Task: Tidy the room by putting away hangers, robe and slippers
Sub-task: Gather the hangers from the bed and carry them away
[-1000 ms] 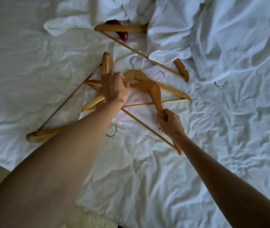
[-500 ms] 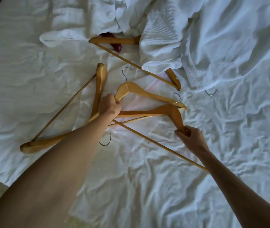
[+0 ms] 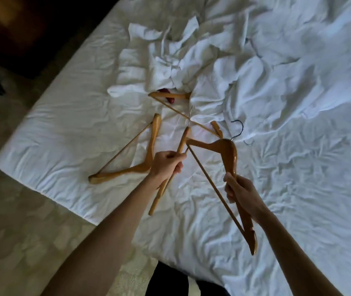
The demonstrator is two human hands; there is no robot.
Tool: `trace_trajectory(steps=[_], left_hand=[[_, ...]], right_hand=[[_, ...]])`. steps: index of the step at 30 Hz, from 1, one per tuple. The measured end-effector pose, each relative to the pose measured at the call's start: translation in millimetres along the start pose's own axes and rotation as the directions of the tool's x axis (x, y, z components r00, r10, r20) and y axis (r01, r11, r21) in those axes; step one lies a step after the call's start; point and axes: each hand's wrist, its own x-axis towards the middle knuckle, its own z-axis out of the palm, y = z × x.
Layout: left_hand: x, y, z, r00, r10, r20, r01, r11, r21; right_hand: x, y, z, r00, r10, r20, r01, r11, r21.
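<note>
Over the bed, my left hand (image 3: 167,164) grips a wooden hanger (image 3: 182,144) seen edge-on, its metal hook pointing away from me. My right hand (image 3: 239,192) grips one arm of a second wooden hanger (image 3: 223,147), lifted above the sheet with its hook at the far end. A third hanger (image 3: 149,152) lies flat on the bed to the left. A fourth hanger (image 3: 170,96) lies farther back, partly under the crumpled white robe (image 3: 219,82). A dark red item (image 3: 170,99) shows under that hanger.
The white bed (image 3: 74,124) has wrinkled sheets, and its corner lies at the left. Patterned carpet (image 3: 31,231) runs along the near left. A loose metal hook (image 3: 248,143) pokes out beside the robe. The room beyond the far left is dark.
Both hands have lifted their hangers off the bed and pulled them apart and toward me. The camera has drawn back, so the bed corner and carpet now show.
</note>
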Motion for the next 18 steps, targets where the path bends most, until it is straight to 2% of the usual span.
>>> trace_trajectory(steps=[4,7,10,18], left_hand=[[-63,14,2,0.992,-0.010,-0.129,-0.007,0.992,-0.126],[-98,14,-4,0.964,-0.031,-0.264,-0.023,0.979,-0.200],[-128,16,-13,0.927,-0.067,-0.369,-0.054,0.950,-0.307],[-213,20,-42,0.901,-0.015,-0.433,-0.187,0.888,-0.421]], right_hand=[[-37,-46,19,0.989,-0.097,0.113,0.098,0.995,-0.002],[-69,-71,24,0.948,-0.186,0.260,0.193,0.981,-0.002],[-98,-89,24,0.917,-0.228,0.327,0.236,0.972,0.018],[-125,-116,49,0.876,-0.182,0.446,0.277,0.948,-0.158]])
